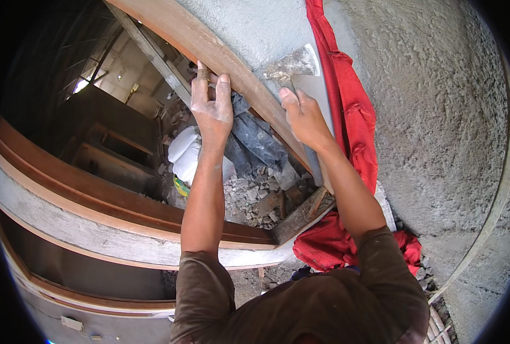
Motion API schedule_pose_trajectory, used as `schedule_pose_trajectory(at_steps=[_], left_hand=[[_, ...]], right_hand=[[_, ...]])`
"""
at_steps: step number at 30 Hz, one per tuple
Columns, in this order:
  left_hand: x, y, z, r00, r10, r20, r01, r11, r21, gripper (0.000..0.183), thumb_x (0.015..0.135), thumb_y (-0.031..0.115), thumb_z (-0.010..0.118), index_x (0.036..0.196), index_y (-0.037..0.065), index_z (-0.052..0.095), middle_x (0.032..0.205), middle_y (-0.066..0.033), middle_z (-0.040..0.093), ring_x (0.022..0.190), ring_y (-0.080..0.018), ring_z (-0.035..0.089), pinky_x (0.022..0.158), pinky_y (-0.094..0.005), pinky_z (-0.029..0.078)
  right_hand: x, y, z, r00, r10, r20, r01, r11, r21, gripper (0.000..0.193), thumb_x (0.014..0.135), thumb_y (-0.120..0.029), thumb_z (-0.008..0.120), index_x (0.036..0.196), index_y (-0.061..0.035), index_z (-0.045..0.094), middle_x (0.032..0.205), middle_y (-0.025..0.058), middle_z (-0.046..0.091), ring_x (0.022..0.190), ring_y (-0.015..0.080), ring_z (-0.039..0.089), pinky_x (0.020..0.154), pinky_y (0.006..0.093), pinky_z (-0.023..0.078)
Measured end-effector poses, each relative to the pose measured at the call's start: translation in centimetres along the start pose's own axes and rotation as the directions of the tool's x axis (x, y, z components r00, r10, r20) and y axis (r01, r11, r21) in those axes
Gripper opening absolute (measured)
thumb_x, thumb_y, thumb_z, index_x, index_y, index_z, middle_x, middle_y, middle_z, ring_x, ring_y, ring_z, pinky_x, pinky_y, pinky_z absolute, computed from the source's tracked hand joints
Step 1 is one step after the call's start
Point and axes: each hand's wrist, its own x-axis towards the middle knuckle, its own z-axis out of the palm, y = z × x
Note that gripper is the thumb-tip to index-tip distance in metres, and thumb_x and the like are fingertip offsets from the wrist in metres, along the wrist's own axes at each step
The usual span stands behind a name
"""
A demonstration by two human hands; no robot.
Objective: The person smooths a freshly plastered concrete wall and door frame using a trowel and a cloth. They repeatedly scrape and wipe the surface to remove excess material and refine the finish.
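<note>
My right hand (307, 118) is wrapped round the grey handle of a hatchet (294, 65). The hatchet's head is smeared with pale dust and lies against or just over the plastered wall, its flared edge to the right. The handle runs down below my fist beside the wooden frame (249, 86). My left hand (212, 109), dusty white, grips the inner edge of this slanting frame, with the thumb toward its face and the fingers partly hidden.
Beyond the opening lie broken rubble (258, 198), a white sack (185, 152) and dark grey cloth (258, 140). Red cloth (355, 123) hangs along the wall on the right, beside rough grey plaster (438, 126). A wooden sill (123, 209) crosses at lower left.
</note>
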Motion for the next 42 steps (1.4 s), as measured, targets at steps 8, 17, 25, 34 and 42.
schedule_pose_trajectory(at_steps=[8, 17, 25, 34, 42], left_hand=[[-0.2, -0.7, -0.6, 0.996, 0.089, -0.017, -0.088, 0.994, 0.065, 0.054, 0.089, 0.013, 0.062, 0.134, -0.009, 0.042, 0.088, -0.0096, 0.055, 0.078, -0.0151, 0.053, 0.069, -0.0273, 0.046], [-0.5, -0.3, -0.8, 0.999, -0.043, 0.008, 0.043, 0.999, -0.007, 0.053, 0.09, 0.013, 0.062, 0.134, -0.01, 0.043, 0.088, -0.0094, 0.055, 0.076, -0.0139, 0.051, 0.067, -0.0263, 0.044], [-0.3, 0.0, -0.9, 0.999, -0.031, 0.014, 0.031, 0.999, 0.021, 0.054, 0.09, 0.013, 0.062, 0.135, -0.01, 0.042, 0.087, -0.009, 0.054, 0.077, -0.014, 0.051, 0.068, -0.0261, 0.045], [-0.4, -0.5, -0.7, 1.0, 0.013, 0.011, -0.013, 1.0, 0.026, 0.053, 0.09, 0.011, 0.061, 0.135, -0.01, 0.042, 0.087, -0.0112, 0.055, 0.08, -0.0171, 0.053, 0.074, -0.0296, 0.046], [-0.1, 0.1, -0.8, 0.996, -0.049, 0.077, 0.048, 0.999, 0.011, 0.054, 0.092, 0.014, 0.06, 0.135, -0.012, 0.039, 0.115, -0.0165, 0.057, 0.1, -0.0179, 0.057, 0.086, -0.0311, 0.048]], right_hand=[[-0.3, -3.6, -1.7, 0.971, 0.192, -0.141, -0.147, 0.95, 0.276, 0.051, 0.097, -0.046, 0.042, 0.083, 0.0015, 0.052, 0.059, 0.0091, 0.05, 0.052, 0.02, 0.05, 0.052, 0.0349, 0.041], [-1.0, -4.1, -2.5, 0.909, 0.4, -0.121, -0.334, 0.869, 0.366, 0.054, 0.098, -0.044, 0.041, 0.089, 0.008, 0.053, 0.073, 0.0272, 0.053, 0.075, 0.0375, 0.058, 0.073, 0.0439, 0.043], [-0.5, -3.2, -3.4, 0.971, 0.232, 0.064, -0.224, 0.968, -0.112, 0.05, 0.097, -0.043, 0.037, 0.112, 0.0011, 0.054, 0.088, 0.0323, 0.061, 0.09, 0.0505, 0.057, 0.078, 0.0531, 0.043], [2.2, -6.4, -1.6, 0.991, -0.105, -0.085, 0.108, 0.994, 0.027, 0.043, 0.094, -0.033, 0.048, 0.116, 0.0046, 0.049, 0.079, 0.0285, 0.062, 0.081, 0.0467, 0.061, 0.072, 0.0483, 0.047], [6.1, -9.7, 1.9, 0.979, -0.162, -0.121, 0.179, 0.974, 0.139, 0.045, 0.096, -0.035, 0.047, 0.112, 0.0078, 0.049, 0.077, 0.0303, 0.061, 0.078, 0.0482, 0.061, 0.07, 0.0495, 0.048]])
